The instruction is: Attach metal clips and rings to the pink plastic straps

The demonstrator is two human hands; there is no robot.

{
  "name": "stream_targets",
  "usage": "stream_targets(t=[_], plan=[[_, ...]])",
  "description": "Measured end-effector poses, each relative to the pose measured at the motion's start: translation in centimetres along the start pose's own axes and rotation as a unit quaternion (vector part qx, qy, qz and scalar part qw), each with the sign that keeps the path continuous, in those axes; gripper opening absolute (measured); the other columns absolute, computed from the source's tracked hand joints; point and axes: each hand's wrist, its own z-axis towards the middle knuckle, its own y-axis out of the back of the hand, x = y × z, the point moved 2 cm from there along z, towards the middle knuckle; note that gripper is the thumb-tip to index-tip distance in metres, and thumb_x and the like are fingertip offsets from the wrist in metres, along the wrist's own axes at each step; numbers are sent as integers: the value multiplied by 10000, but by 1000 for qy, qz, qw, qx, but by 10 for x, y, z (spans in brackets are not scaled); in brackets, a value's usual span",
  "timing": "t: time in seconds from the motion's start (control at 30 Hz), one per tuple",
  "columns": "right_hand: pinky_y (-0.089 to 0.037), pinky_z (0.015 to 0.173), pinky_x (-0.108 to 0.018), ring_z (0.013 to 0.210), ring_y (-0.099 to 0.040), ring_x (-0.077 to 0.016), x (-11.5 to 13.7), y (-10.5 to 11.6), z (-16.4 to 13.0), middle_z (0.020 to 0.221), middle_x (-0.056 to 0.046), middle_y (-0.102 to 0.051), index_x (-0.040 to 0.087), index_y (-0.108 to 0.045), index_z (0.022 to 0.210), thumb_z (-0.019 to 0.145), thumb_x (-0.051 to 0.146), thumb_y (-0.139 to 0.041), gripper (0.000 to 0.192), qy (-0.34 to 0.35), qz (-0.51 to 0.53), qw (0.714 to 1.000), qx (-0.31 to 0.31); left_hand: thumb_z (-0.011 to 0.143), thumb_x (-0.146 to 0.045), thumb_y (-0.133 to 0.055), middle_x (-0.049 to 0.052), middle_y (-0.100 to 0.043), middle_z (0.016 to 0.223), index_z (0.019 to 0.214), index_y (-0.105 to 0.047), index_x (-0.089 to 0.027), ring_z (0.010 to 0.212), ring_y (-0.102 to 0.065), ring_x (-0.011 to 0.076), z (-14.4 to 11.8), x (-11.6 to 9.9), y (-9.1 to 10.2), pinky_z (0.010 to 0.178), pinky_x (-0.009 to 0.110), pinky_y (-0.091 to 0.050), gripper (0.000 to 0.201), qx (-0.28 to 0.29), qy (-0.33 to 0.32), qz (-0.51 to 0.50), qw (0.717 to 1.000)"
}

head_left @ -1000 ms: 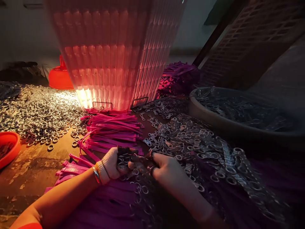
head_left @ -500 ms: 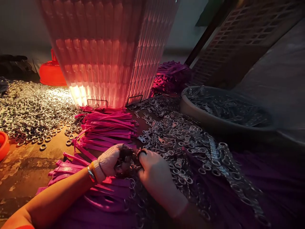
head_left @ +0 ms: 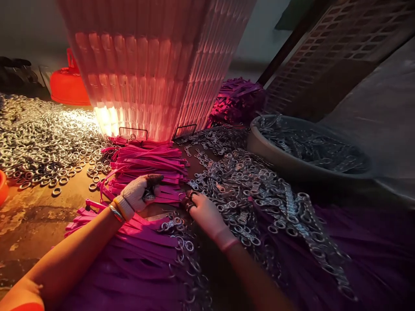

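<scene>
My left hand (head_left: pixel 138 194), in a pale glove with dark fingertips, rests over the upper bundle of magenta straps (head_left: pixel 147 162). Its fingers and thumb are apart, and no held thing shows between them. My right hand (head_left: pixel 205 214), also gloved, has its fingers curled together at the right ends of these straps. Whatever lies in its fingertips is too small and dark to make out. Closer to me lies a second layer of purple straps (head_left: pixel 129 246), with metal ring links (head_left: pixel 188 246) along its right ends.
Loose metal rings (head_left: pixel 55 147) cover the left side beside an orange-red lamp-like object (head_left: pixel 69 86). A ribbed translucent panel (head_left: pixel 139 86) stands behind the straps. Chained metal links (head_left: pixel 240 185) spread to the right, below a wide tub (head_left: pixel 254 134) holding more metal pieces. More purple straps (head_left: pixel 240 99) lie behind.
My hands were together over the near straps, working on dark metal pieces. They have separated and moved forward to the upper bundle. Metal links now show on the near straps' right end.
</scene>
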Motion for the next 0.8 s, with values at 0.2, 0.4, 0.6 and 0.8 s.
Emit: stream_targets(t=[0.2,0.4,0.6,0.8], plan=[[-396,725,-248,799,-582,-185,-5,-5,5,848,-47,-712,169,-717,908,847,229,-496,236,-3,-33,999,36,729,-116,-604,34,-670,700,1014,-704,-111,433,-485,66,5,17,-1,317,153,-231,302,-21,-23,102,994],[-416,739,-251,813,-603,-188,1,2,5,894,-77,-710,135,-708,881,839,162,-455,258,10,-82,996,26,714,-101,-653,-24,-598,573,911,-739,-118,415,-430,39,1,23,-12,383,147,-278,216,-35,-68,180,981],[-354,976,-247,1161,-536,-197,33,0,-1,1260,-111,-623,141,-692,1032,791,89,-464,336,106,-135,985,34,782,-312,-643,-65,-446,531,1013,-661,-137,366,-373,56,-37,2,-15,332,157,-202,290,-24,-5,116,993],[-409,809,-313,997,-620,-249,60,-10,15,1081,-155,-686,152,-735,883,748,133,-543,236,129,-216,964,90,811,-239,-616,-83,-374,518,1055,-611,-169,364,-344,43,-86,-34,21,331,124,-134,254,-104,-56,18,993]])
